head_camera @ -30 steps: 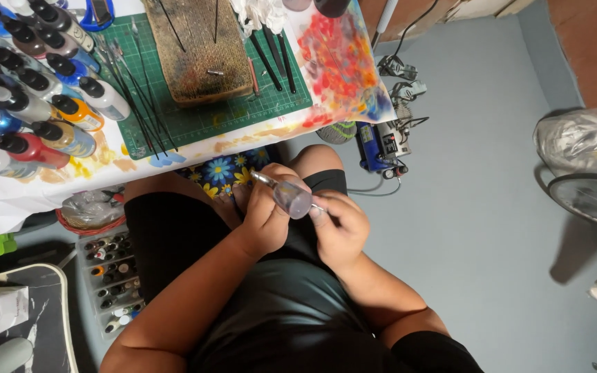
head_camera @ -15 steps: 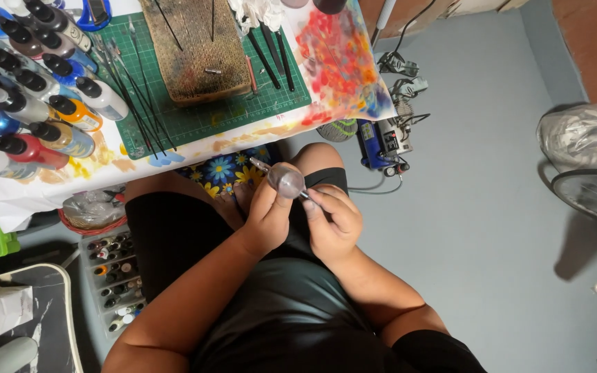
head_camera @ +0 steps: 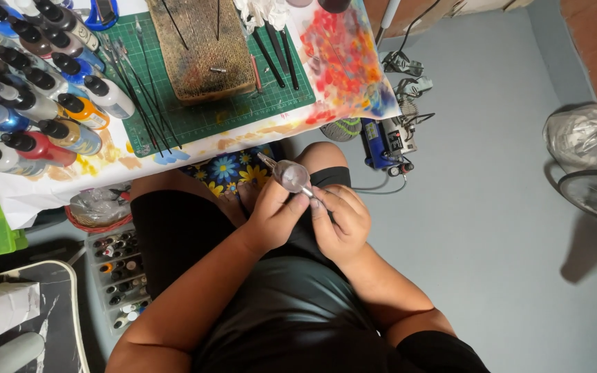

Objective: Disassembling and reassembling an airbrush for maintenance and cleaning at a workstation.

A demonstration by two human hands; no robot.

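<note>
Holding a small pale rounded piece (head_camera: 291,174) up over the lap, the person works it between both hands in the head view, the only view there is. The left hand (head_camera: 271,214) curls around from below, its fingers pressed together and the thumb closing against the piece's lower edge. The right hand (head_camera: 340,221) has its fingers bunched, pinching a thin metal rod (head_camera: 307,191) that runs under the piece and pokes out past it toward the flowered cushion (head_camera: 233,169). The piece sits just above the knees, near the edge of the paint-stained table (head_camera: 343,62), well apart from the green cutting mat (head_camera: 195,114) and the rows of paint bottles (head_camera: 43,103).

By my reading, the step in hand is fitting or turning the piece on its rod, held close for inspection. The next move would call for a steady pinch on the rod while the left fingers shift or rotate the piece, keeping it off the dark shorts.

Compared with a second ago, the piece has risen slightly and moved toward the table edge, the rod's tip now pointing more toward the cushion. Both hands have kept their closed grips, and the table things have not moved.
</note>
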